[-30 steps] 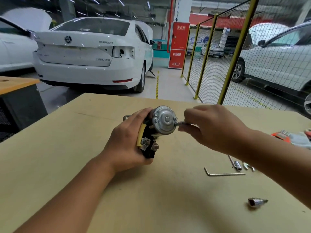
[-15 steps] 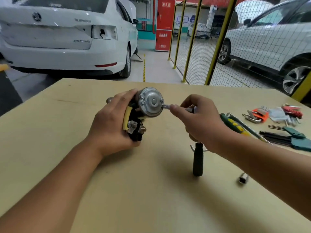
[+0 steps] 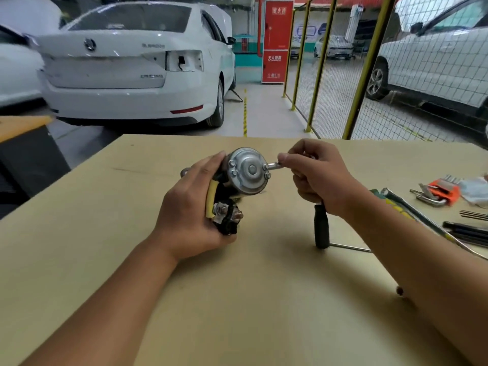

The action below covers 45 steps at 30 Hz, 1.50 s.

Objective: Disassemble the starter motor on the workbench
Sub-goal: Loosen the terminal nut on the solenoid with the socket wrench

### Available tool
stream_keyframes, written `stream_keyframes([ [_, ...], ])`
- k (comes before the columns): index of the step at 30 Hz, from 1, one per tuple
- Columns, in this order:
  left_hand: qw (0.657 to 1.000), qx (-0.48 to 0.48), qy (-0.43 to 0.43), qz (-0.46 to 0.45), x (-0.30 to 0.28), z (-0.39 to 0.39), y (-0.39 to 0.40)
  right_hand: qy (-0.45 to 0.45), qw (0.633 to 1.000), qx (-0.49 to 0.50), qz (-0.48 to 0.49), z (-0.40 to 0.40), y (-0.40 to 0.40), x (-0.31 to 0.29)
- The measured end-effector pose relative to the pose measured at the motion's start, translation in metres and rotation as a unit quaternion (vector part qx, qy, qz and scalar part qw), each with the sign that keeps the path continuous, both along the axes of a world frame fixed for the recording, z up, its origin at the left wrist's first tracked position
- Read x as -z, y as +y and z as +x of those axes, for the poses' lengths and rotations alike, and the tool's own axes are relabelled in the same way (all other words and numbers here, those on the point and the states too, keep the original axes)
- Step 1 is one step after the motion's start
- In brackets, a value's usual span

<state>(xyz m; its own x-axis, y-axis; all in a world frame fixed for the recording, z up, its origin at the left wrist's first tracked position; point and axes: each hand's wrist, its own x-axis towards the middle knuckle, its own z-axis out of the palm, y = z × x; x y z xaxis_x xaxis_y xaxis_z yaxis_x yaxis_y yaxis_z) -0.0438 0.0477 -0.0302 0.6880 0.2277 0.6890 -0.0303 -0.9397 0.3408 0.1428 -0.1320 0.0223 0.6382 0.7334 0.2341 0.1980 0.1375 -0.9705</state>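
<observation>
The starter motor (image 3: 247, 172) is held just above the wooden workbench (image 3: 237, 299), its round silver end cap with small bolts facing me. My left hand (image 3: 192, 207) grips its body from the left, next to the yellow-banded black solenoid (image 3: 224, 217) with its terminals. My right hand (image 3: 317, 175) holds a socket wrench (image 3: 320, 228); its silver socket end sits on a bolt at the cap's right edge, and its black handle hangs down below my palm.
At the right edge of the bench lie an orange hex key set (image 3: 441, 194), a green-handled tool (image 3: 401, 204) and black hex keys (image 3: 470, 231). A thin metal rod (image 3: 351, 248) lies by the wrench handle. White cars and a yellow mesh fence (image 3: 367, 75) stand beyond.
The view has shifted, first down and then back up. Both hands keep their hold on the motor and wrench, with the socket staying at the cap's right edge.
</observation>
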Motion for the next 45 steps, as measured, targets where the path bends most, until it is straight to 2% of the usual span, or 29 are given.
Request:
stream_keyframes([
  [2,1.000,0.000,0.005,0.006,0.002,0.000,0.003,-0.077,0.997,0.004,-0.014,0.004,0.006,-0.011],
  [5,1.000,0.002,0.000,0.008,0.003,0.001,0.004,-0.266,0.962,0.055,-0.036,0.001,0.001,-0.031],
  [6,1.000,0.001,-0.003,0.010,0.004,0.002,0.005,-0.282,0.957,0.066,-0.019,0.000,-0.005,-0.037],
  [8,1.000,-0.002,-0.005,0.013,0.005,0.003,0.004,-0.264,0.962,0.067,0.010,-0.003,-0.020,-0.047],
  [13,1.000,-0.005,-0.014,0.006,0.004,0.005,-0.001,-0.327,0.937,0.105,-0.066,-0.028,-0.029,-0.023],
  [17,1.000,-0.009,-0.009,-0.001,0.003,0.004,-0.002,-0.284,0.947,0.147,-0.041,-0.034,-0.023,-0.003],
  [21,1.000,-0.006,-0.011,-0.006,0.005,0.003,-0.001,-0.299,0.939,0.171,-0.024,-0.032,-0.022,-0.007],
  [27,1.000,-0.002,-0.013,-0.007,0.004,0.005,0.000,-0.293,0.947,0.131,-0.027,-0.029,-0.020,-0.011],
  [31,1.000,0.003,-0.011,-0.009,0.003,0.004,-0.002,-0.321,0.938,0.123,-0.043,-0.027,-0.021,-0.018],
  [42,1.000,-0.018,-0.011,0.013,0.003,0.008,-0.004,-0.491,0.859,0.120,-0.083,-0.026,-0.023,-0.027],
  [45,0.999,-0.034,-0.014,0.022,0.003,0.009,-0.007,-0.506,0.846,0.133,-0.100,-0.031,-0.023,-0.027],
])
